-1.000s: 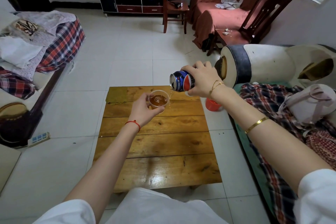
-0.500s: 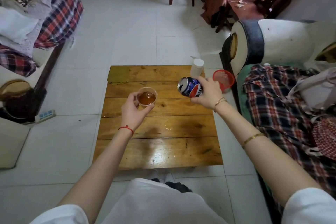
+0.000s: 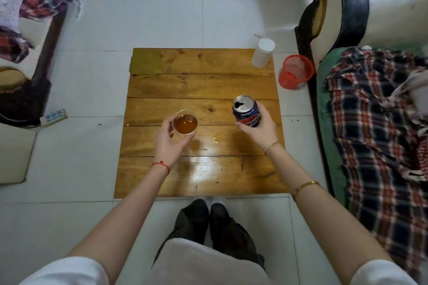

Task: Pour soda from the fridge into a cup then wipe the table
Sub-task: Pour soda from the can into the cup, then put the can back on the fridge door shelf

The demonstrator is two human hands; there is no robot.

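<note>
We see a glossy, varnished plank table of golden-brown wood [image 3: 203, 85], a clear plastic cup [image 3: 186, 122], a shiny blue metal soda can [image 3: 247, 111], a matt olive cloth square [image 3: 146, 62] and a red plastic mesh basket [image 3: 295, 74].

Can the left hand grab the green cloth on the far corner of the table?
Probably not yet. The left hand already holds the cup of soda. The cloth lies bare at the far left corner of the table, nothing blocking, so setting the cup down first should do it.

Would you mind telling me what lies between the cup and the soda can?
In the head view, only bare wooden table shows between the cup and the can.
</note>
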